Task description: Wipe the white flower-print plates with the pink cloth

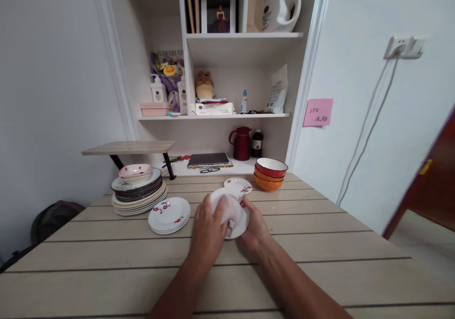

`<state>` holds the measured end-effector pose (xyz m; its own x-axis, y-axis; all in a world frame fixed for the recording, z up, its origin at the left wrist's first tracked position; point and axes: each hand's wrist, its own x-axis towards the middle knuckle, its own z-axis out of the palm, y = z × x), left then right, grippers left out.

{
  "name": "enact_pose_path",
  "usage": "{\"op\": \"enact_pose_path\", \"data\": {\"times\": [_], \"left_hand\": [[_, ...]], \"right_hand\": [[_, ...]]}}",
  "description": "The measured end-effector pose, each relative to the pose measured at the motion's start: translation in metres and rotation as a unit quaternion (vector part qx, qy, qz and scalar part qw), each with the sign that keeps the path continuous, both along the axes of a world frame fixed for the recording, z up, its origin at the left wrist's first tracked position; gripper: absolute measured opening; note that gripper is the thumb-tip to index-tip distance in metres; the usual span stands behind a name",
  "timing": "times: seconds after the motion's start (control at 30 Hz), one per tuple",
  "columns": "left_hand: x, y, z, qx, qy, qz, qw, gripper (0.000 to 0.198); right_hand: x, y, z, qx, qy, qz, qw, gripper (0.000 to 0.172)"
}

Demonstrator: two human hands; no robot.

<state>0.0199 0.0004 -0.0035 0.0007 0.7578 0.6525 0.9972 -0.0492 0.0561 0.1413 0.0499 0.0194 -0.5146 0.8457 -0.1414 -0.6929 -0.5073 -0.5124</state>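
Two hands: the left hand (208,231) and the right hand (254,229) meet on one small plate (240,228) at the near middle of the table (320,262).
Left grip: fingers curled down over a cloth (230,209), closed on it and pressing it onto the plate's face.
Right grip: fingers wrapped around the plate's right rim, closed on it.
Wiping material: the cloth is pale and bunched, and covers most of the plate.
Held item: the plate is white, with a red flower print showing at its far right edge; whether it touches the table cannot be told.
Just beyond: a single plate (237,185) of the same pattern lies flat on the table.
Left of the hands: a small stack (168,214) of matching plates.
Farther left: a large stack (139,196) of wider plates, with a pink bowl (135,170) on top.
Far right: a red bowl (271,167) nested in an orange bowl (267,183).
Recess behind the table: a red jug (242,143) with a dark bottle (257,143) just beside it.
Right wall: a pink note (318,112).
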Motion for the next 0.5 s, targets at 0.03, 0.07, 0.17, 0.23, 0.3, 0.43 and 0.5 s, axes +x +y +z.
{"op": "enact_pose_path", "data": {"times": [0.03, 0.07, 0.17, 0.23, 0.3, 0.43, 0.5], "left_hand": [[0.005, -0.001, 0.0, 0.007, 0.013, -0.016, 1.0, 0.058], [0.009, -0.002, 0.0, 0.011, 0.027, -0.036, 0.999, 0.057], [0.017, -0.002, 0.0, 0.007, 0.063, -0.11, 0.992, 0.057], [0.016, -0.001, 0.0, 0.0, 0.062, -0.133, 0.989, 0.057], [0.011, 0.002, 0.0, 0.001, 0.038, -0.113, 0.993, 0.055], [-0.008, 0.006, -0.001, -0.002, -0.031, -0.001, 1.0, 0.051], [-0.016, 0.007, -0.001, -0.017, -0.049, 0.042, 0.998, 0.051]], "right_hand": [[0.002, 0.0, 0.002, 0.002, 0.008, -0.004, 1.0, 0.038], [0.004, 0.0, 0.003, 0.0, 0.012, -0.008, 1.0, 0.038], [0.003, -0.001, 0.003, -0.016, 0.007, 0.003, 1.0, 0.034], [-0.001, -0.002, 0.0, -0.029, -0.008, 0.015, 0.999, 0.032], [-0.006, -0.002, -0.003, -0.033, -0.012, 0.021, 0.999, 0.032], [-0.013, -0.001, -0.01, -0.033, -0.026, 0.009, 0.999, 0.032], [-0.014, -0.001, -0.01, -0.032, -0.037, 0.007, 0.999, 0.034]]}}
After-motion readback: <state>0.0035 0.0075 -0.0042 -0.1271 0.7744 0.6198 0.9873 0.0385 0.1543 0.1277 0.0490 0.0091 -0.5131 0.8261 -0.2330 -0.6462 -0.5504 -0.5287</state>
